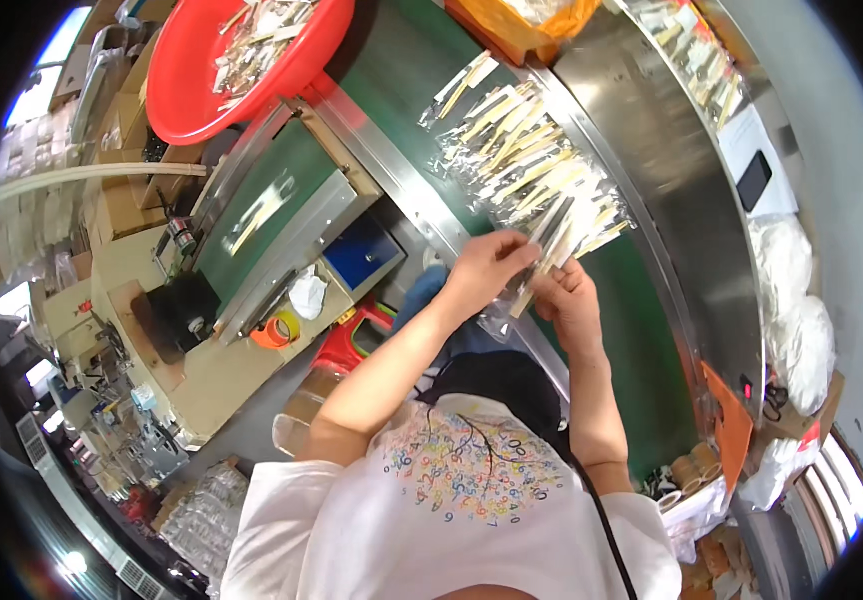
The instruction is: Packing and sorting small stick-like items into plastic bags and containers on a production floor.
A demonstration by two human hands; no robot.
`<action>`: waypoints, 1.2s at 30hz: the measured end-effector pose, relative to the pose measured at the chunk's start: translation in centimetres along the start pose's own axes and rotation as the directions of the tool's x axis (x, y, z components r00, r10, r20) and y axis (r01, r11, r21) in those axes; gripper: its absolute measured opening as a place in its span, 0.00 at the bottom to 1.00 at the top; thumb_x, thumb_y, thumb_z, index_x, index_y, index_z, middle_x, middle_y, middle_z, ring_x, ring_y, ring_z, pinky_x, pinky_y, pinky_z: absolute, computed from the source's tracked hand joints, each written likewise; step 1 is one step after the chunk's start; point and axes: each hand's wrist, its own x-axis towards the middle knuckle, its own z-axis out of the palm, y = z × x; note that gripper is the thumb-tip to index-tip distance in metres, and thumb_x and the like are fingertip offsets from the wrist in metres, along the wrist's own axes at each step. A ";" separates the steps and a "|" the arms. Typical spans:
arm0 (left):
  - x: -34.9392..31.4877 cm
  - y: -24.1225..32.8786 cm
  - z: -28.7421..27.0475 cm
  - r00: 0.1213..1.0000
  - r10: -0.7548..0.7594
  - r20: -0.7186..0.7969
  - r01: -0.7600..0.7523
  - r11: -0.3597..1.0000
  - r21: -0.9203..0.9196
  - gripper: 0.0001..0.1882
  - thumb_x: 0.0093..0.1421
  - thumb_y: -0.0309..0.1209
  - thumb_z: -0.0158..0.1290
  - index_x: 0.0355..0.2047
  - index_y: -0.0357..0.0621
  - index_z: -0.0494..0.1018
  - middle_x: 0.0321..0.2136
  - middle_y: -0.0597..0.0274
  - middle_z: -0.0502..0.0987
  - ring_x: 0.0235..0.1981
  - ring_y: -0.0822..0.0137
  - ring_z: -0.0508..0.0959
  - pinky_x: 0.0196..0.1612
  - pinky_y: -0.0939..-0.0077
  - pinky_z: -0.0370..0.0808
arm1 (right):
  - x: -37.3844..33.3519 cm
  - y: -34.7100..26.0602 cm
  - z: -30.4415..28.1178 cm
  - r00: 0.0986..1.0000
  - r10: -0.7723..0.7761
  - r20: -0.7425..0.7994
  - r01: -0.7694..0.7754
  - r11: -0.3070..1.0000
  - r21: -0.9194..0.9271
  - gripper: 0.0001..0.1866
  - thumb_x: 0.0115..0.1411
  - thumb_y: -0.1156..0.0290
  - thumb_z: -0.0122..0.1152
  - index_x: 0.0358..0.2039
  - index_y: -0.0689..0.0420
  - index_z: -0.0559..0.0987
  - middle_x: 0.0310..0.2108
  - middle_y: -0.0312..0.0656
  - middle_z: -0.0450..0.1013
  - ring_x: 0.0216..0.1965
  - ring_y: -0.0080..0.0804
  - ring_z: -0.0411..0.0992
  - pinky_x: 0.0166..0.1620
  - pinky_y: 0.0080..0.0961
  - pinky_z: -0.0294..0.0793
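Note:
A clear plastic packet [550, 243] with slim, pale contents is held upright between my hands, close in front of my body. My left hand [492, 268] pinches one side of it between thumb and fingers. On the other side, the fingers of my right hand [567, 298] close on its lower part. Just beyond my hands, a long pile of similar packets [522, 135], with pale stick-like pieces inside, lies on the green conveyor belt [392, 85]. Exactly what the held packet contains is too blurred to tell.
A red basin [174, 95] of similar packets stands at the far left. Below it, a second green belt [287, 180] carries a packet. An orange bag [542, 35] sits at the back. Metal rails edge the belt; a phone [755, 180] lies on the right-hand ledge.

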 end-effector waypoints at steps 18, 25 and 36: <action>-1.8 2.9 3.7 0.951 -0.099 0.292 0.028 0.971 0.238 0.14 0.55 0.35 0.52 0.33 0.35 0.74 0.22 0.63 0.75 0.22 0.75 0.72 0.28 0.81 0.68 | -4.4 -0.2 -1.6 0.896 -0.338 -0.287 0.347 0.937 -0.021 0.07 0.58 0.69 0.53 0.30 0.60 0.71 0.24 0.38 0.70 0.23 0.23 0.67 0.28 0.18 0.66; 12.3 -8.7 2.6 0.974 0.198 0.111 -0.206 0.559 0.803 0.25 0.49 0.42 0.55 0.42 0.36 0.68 0.37 0.46 0.72 0.39 0.51 0.71 0.43 0.64 0.68 | -2.5 11.9 -23.8 0.535 -0.236 -0.811 0.146 0.971 -0.187 0.11 0.57 0.72 0.51 0.40 0.61 0.68 0.27 0.41 0.72 0.21 0.30 0.71 0.21 0.23 0.70; 19.1 -14.2 13.1 0.974 0.213 0.074 -0.118 0.205 0.972 0.45 0.45 0.57 0.54 0.51 0.31 0.58 0.46 0.45 0.65 0.48 0.51 0.64 0.51 0.63 0.62 | 6.3 13.4 -26.6 0.209 -0.303 -0.930 -0.422 0.830 -0.365 0.42 0.47 0.40 0.55 0.50 0.66 0.66 0.47 0.58 0.66 0.49 0.53 0.65 0.52 0.40 0.62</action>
